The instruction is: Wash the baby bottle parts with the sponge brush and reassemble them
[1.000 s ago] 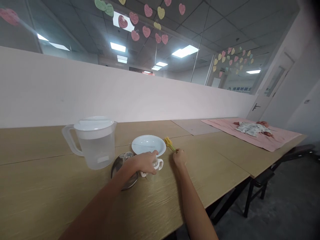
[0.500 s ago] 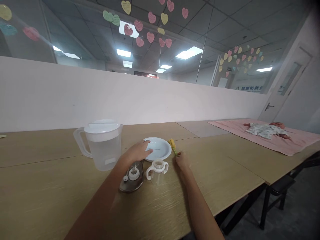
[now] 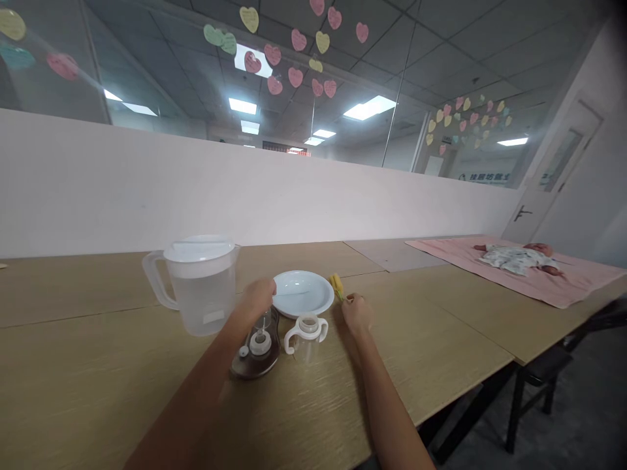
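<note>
My left hand [image 3: 259, 297] is closed at the left rim of a white bowl [image 3: 321, 303]. What its fingers grip, if anything, is hidden. A thin pale line lies across the bowl from near these fingers. To the bowl's right, my right hand [image 3: 357, 313] pinches a small yellow-headed brush [image 3: 336, 284] by its thin stem, with the head pointing away. Between my arms stands a clear baby bottle [image 3: 307, 339] with a white two-handled collar. Beside it, a dark tray [image 3: 252, 372] holds a white bottle ring [image 3: 260, 342] and a small white part.
A lidded translucent pitcher [image 3: 203, 294] with liquid in it stands left of my left hand. Far right, a baby or doll [image 3: 514, 260] in patterned clothes lies on a pink cloth [image 3: 563, 297]. A low white wall [image 3: 294, 202] runs behind the table, and a black stool [image 3: 543, 369] is at right.
My left hand has drawn back left from over the bowl to its rim, and its spread fingers have closed. My right hand still pinches the brush in nearly the same place.
</note>
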The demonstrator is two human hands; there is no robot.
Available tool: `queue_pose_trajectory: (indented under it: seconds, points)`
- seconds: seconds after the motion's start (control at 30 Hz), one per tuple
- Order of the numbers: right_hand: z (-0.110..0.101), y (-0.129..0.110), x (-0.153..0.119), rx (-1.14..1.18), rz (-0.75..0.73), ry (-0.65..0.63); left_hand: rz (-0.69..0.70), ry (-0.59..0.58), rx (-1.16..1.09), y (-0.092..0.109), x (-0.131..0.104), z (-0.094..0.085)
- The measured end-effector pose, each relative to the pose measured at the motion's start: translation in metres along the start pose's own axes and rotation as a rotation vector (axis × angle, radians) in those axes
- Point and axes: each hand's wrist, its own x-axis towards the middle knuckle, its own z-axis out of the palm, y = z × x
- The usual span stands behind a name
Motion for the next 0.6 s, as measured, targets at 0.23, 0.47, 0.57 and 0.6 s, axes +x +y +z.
queue_pose_trajectory:
  seconds: [0.23, 0.47, 0.57, 0.6]
  points:
    - [0.002, -0.02, -0.008, 0.184, -0.315, 0.254, 0.116, 0.154, -0.012, 0.031, -0.011, -0.022]
    - [0.007, -0.026, -0.015, 0.228, -0.561, 0.283, 0.246, 0.326, -0.153, 0.059, -0.026, -0.04]
    - [0.009, -0.026, -0.014, 0.248, -0.612, 0.274, 0.272, 0.391, -0.265, 0.063, -0.032, -0.045]
    - [0.01, -0.026, -0.013, 0.257, -0.621, 0.274, 0.278, 0.404, -0.314, 0.065, -0.033, -0.047]
